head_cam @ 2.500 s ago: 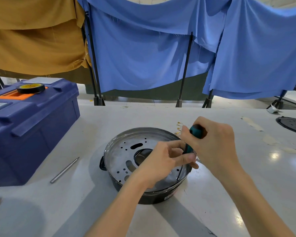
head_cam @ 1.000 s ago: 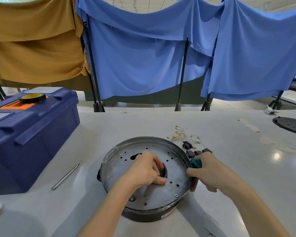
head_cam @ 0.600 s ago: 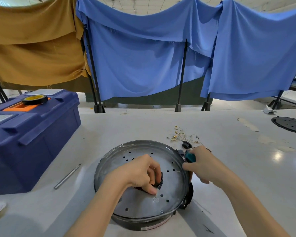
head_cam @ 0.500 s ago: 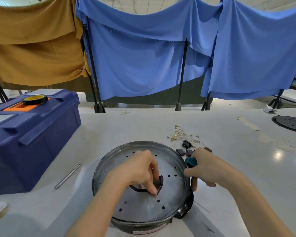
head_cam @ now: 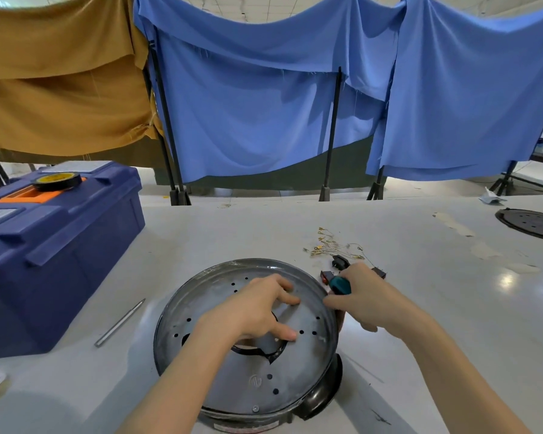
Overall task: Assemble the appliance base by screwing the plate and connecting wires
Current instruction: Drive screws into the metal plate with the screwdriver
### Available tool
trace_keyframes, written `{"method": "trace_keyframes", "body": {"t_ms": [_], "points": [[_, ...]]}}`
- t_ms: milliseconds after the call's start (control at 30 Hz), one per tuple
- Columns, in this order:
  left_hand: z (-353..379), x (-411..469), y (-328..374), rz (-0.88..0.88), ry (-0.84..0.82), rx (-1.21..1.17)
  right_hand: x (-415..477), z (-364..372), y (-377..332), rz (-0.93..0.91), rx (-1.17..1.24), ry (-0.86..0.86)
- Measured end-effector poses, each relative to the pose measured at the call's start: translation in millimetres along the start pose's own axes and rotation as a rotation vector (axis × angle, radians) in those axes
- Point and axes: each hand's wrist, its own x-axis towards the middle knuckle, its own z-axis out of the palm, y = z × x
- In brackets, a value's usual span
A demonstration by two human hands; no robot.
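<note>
Base (head_cam: 322, 397) sits lower centre, plate (head_cam: 264, 380) on top; left hand (head_cam: 254, 311) presses it, fingers (head_cam: 287, 298) spread. Right hand (head_cam: 369, 297) grips the screwdriver (head_cam: 340, 285) at the right rim, shaft hidden. Toolbox (head_cam: 60, 261) crowds left; worktop (head_cam: 483, 308) gives room lower right.

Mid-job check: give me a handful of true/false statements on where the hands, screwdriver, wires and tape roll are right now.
1. The right hand grips a teal-handled screwdriver. True.
2. The left hand is lifted clear of the metal plate. False: its fingers rest on the plate, over the central opening.
3. The loose wires lie on the table, apart from the appliance base. True.
4. The tape roll lies on the table next to the metal rod. False: it sits on top of the blue toolbox.
5. A screw sits in the plate's near edge. True.
</note>
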Motion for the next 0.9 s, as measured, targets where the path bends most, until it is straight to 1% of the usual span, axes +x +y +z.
{"method": "trace_keyframes", "body": {"t_ms": [67,100,200,233,367,500,667,733,833,900], "points": [[1,0,-2,0.018,0.01,-0.006,-1,-8,4,0.017,0.076,-0.054],[3,-1,-4,0.023,0.021,-0.019,0,-13,8,0.04,0.122,-0.021],[6,-3,-8,0.05,0.041,-0.059,8,-26,28,0.159,0.188,0.209],[7,-3,-9,0.054,0.042,-0.069,10,-29,35,0.192,0.19,0.249],[9,-2,-10,0.062,0.058,-0.099,14,-31,57,0.293,0.161,0.28],[14,-1,-13,0.061,0.085,-0.137,19,-33,73,0.342,0.189,0.374],[18,0,-16,0.058,0.114,-0.167,28,-20,73,0.298,0.066,0.34],[19,0,-16,0.055,0.112,-0.168,35,-14,70,0.295,-0.035,0.33],[19,1,-17,0.05,0.109,-0.163,41,-9,66,0.339,-0.227,0.339],[20,1,-17,0.047,0.109,-0.162,43,-8,64,0.335,-0.302,0.33]]}}
